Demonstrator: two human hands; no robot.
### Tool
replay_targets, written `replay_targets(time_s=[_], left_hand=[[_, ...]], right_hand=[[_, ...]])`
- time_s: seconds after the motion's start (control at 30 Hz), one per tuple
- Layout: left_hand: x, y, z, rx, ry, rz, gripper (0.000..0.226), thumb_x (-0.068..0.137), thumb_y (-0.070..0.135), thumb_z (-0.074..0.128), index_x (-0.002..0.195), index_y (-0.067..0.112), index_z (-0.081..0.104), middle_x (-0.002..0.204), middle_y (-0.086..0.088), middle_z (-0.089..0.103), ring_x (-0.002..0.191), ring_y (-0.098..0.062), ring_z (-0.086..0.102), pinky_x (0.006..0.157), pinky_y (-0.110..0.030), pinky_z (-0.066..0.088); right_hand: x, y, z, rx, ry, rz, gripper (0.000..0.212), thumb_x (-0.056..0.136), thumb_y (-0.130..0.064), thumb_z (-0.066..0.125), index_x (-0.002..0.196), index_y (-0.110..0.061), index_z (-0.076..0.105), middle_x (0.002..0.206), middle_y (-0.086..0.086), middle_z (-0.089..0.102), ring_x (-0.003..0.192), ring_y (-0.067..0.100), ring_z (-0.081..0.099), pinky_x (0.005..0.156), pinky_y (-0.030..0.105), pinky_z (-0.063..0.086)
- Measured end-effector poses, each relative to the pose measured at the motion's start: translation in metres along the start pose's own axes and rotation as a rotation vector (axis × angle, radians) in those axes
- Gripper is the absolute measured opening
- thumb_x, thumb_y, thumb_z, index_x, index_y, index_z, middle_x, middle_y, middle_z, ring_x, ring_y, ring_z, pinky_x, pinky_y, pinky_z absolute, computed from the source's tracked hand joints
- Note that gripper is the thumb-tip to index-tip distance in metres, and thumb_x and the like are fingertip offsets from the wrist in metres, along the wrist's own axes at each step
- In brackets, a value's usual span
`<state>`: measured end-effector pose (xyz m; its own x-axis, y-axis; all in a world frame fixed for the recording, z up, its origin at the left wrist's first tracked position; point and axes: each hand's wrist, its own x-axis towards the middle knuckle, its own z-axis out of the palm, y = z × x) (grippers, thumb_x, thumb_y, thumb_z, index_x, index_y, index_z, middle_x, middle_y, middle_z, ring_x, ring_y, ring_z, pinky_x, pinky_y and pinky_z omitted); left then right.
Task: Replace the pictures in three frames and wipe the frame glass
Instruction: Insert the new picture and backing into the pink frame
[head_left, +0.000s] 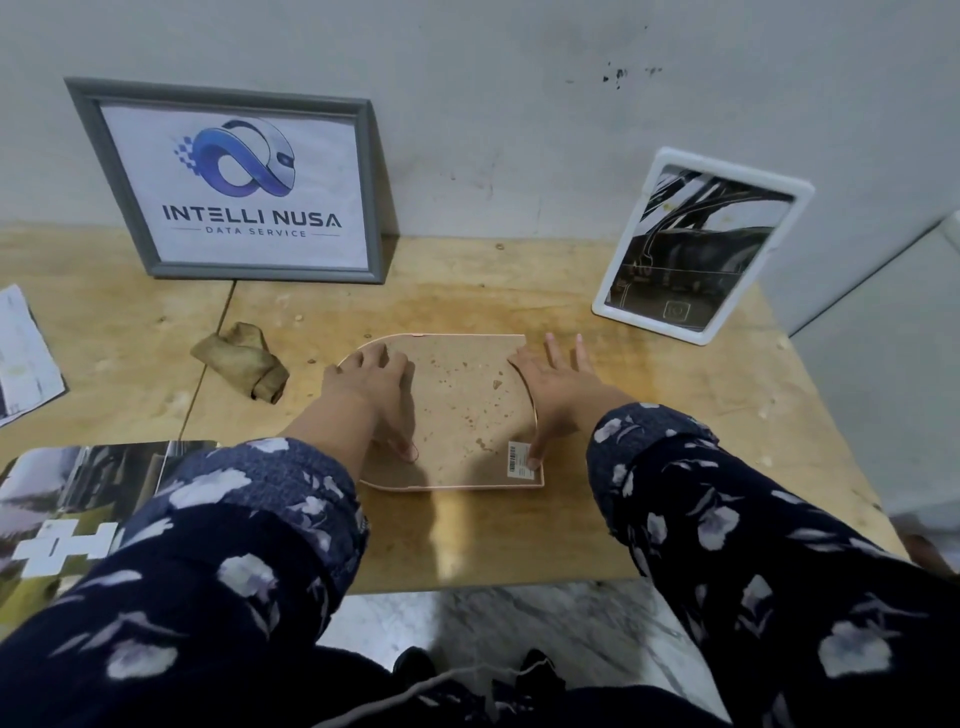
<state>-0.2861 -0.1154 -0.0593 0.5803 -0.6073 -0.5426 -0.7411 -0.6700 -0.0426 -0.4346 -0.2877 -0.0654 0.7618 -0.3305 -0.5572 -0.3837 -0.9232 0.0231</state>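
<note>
A pink arch-shaped frame lies face down in the middle of the wooden table, its brown backing board up, a barcode sticker near its front right corner. My left hand rests flat on the board's left side, thumb on a small loop near the front. My right hand lies at the frame's right edge, fingers spread, thumb pressing by the sticker. A grey frame with a logo print leans on the wall at back left. A white frame with a dark picture stands at back right.
A crumpled tan cloth lies left of the pink frame. Loose printed pictures lie at the left edge and front left. The table's front edge drops to a marbled floor. A grey wall stands behind.
</note>
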Motion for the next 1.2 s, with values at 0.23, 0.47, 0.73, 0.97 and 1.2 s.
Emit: replay_targets(time_s=[0.23, 0.47, 0.73, 0.97, 1.2], left_hand=[[0.006, -0.005, 0.001, -0.051, -0.023, 0.040, 0.128, 0.058, 0.053, 0.086, 0.151, 0.014, 0.007, 0.159, -0.005, 0.008, 0.146, -0.030, 0.008, 0.119, -0.044, 0.018], [0.014, -0.015, 0.006, -0.117, -0.048, 0.064, 0.136, 0.054, 0.052, 0.088, 0.153, 0.030, -0.002, 0.160, 0.000, 0.001, 0.142, -0.035, 0.007, 0.115, -0.053, 0.024], [0.014, -0.015, 0.006, -0.164, -0.053, 0.032, 0.131, 0.057, 0.046, 0.087, 0.153, 0.035, -0.001, 0.160, 0.003, 0.000, 0.142, -0.033, 0.004, 0.112, -0.052, 0.028], [-0.003, -0.018, 0.025, -0.276, 0.053, 0.023, 0.116, 0.068, 0.046, 0.082, 0.154, 0.029, 0.006, 0.161, 0.002, -0.005, 0.146, -0.029, -0.004, 0.117, -0.047, 0.013], [-0.034, -0.026, 0.069, -0.094, 0.301, -0.074, 0.086, 0.082, 0.078, 0.038, 0.151, 0.032, 0.014, 0.156, -0.002, 0.016, 0.134, -0.031, 0.025, 0.106, -0.045, 0.028]], right_hand=[[0.010, 0.000, -0.005, -0.176, -0.014, -0.010, 0.146, 0.047, -0.075, 0.074, 0.151, -0.014, -0.007, 0.160, 0.005, -0.004, 0.147, 0.027, -0.004, 0.106, 0.060, -0.024], [0.013, -0.006, -0.015, -0.109, -0.058, 0.034, 0.146, 0.042, -0.065, 0.083, 0.151, -0.015, -0.001, 0.160, 0.006, 0.006, 0.147, 0.031, 0.006, 0.105, 0.060, -0.025], [0.012, -0.013, -0.008, -0.010, -0.145, 0.091, 0.144, 0.056, -0.045, 0.087, 0.148, -0.014, -0.019, 0.158, 0.005, -0.018, 0.145, 0.032, -0.015, 0.109, 0.061, -0.018], [-0.017, -0.057, 0.020, 0.073, -0.038, 0.023, 0.088, 0.089, -0.009, 0.046, 0.149, -0.018, -0.017, 0.155, 0.013, -0.025, 0.142, 0.032, -0.025, 0.112, 0.060, -0.012], [-0.034, -0.093, 0.075, 0.163, 0.773, -0.207, 0.041, 0.074, -0.008, 0.037, 0.105, -0.010, 0.064, 0.115, 0.014, 0.061, 0.106, 0.033, 0.056, 0.097, 0.049, 0.041]])
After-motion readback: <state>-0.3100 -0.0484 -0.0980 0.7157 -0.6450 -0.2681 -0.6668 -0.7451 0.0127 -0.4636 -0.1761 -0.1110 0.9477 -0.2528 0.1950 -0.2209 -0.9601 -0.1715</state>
